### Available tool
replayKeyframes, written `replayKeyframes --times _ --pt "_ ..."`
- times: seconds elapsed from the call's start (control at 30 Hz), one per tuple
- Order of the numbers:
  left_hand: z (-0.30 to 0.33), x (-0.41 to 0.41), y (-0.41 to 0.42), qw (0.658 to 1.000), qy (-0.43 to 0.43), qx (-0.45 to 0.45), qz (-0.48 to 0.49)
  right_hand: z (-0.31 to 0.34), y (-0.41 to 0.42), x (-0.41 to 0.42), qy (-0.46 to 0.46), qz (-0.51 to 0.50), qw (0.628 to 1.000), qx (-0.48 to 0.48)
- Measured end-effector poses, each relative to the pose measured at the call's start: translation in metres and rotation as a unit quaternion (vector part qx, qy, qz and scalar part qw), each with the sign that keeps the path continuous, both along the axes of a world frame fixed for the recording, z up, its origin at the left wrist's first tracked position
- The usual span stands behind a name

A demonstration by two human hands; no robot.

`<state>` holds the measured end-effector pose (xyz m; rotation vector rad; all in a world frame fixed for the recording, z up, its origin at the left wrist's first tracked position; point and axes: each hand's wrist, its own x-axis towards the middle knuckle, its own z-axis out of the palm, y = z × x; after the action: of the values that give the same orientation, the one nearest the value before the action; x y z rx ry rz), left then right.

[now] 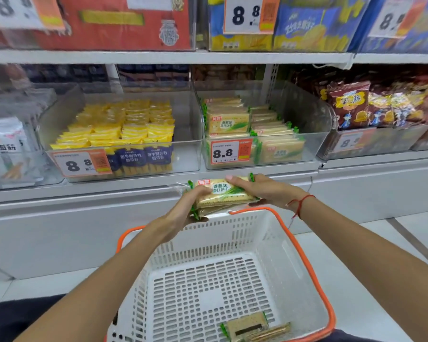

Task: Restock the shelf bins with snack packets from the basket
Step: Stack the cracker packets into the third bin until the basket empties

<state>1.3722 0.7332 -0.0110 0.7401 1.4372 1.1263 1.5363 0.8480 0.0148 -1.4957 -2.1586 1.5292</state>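
step: carry to bin | left hand (pixel 186 208) and right hand (pixel 260 191) clamp opposite ends of stacked yellow-green cracker packets (pixel 221 193), squaring them | matching clear plastic bin (pixel 307 134) above grip | white orange-rimmed basket (pixel 294 245) below, few packets left

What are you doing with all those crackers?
A person is restocking a shop shelf. Both hands, the left hand and the right hand, hold a small stack of cracker packets above the basket. The matching clear bin straight ahead is partly filled. A couple of packets remain in the basket.
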Motion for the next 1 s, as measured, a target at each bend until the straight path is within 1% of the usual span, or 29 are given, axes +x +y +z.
replayKeyframes --times 0.1,0.2,0.33,0.4,0.47,0.53,0.6,0.7,0.77,0.83,0.87,0.9,0.97,1.0 --pt "0.026 0.003 0.019 0.999 0.019 0.036 -0.002 0.043 0.0 0.02 0.049 0.061 0.996 -0.048" --pt "0.056 0.001 0.039 0.995 0.07 0.071 0.001 0.079 0.009 0.04 0.111 0.067 0.99 -0.061" --pt "0.097 -0.005 0.063 0.972 0.192 0.116 -0.067 0.107 0.032 0.046 0.179 0.027 0.983 0.007" --pt "0.114 -0.01 0.076 0.954 0.248 0.147 -0.085 0.112 0.049 0.043 0.225 0.0 0.973 0.051" --pt "0.125 -0.018 0.093 0.926 0.325 0.171 -0.085 0.115 0.068 0.039 0.253 -0.019 0.963 0.095" --pt "0.129 -0.028 0.11 0.89 0.42 0.164 -0.067 0.114 0.087 0.032 0.232 -0.017 0.962 0.142" --pt "0.127 -0.038 0.127 0.842 0.518 0.14 -0.063 0.111 0.102 0.023 0.205 -0.005 0.963 0.175" --pt "0.122 -0.045 0.145 0.786 0.601 0.138 -0.047 0.102 0.121 0.011 0.187 0.004 0.964 0.186" --pt "0.12 -0.044 0.152 0.739 0.658 0.138 -0.046 0.093 0.131 0.006 0.172 0.011 0.969 0.179" --pt "0.119 -0.044 0.157 0.691 0.71 0.117 -0.071 0.084 0.139 0.003 0.146 0.024 0.974 0.172" --pt "0.118 -0.043 0.159 0.663 0.736 0.104 -0.089 0.08 0.142 0.002 0.127 0.034 0.976 0.175" --pt "0.116 -0.043 0.159 0.625 0.768 0.093 -0.106 0.075 0.145 0.0 0.108 0.044 0.975 0.188" --pt "0.111 -0.042 0.16 0.545 0.824 0.075 -0.134 0.065 0.148 -0.004 0.052 0.047 0.965 0.253" --pt "0.108 -0.042 0.16 0.519 0.84 0.07 -0.142 0.06 0.149 -0.006 0.016 0.042 0.957 0.288"
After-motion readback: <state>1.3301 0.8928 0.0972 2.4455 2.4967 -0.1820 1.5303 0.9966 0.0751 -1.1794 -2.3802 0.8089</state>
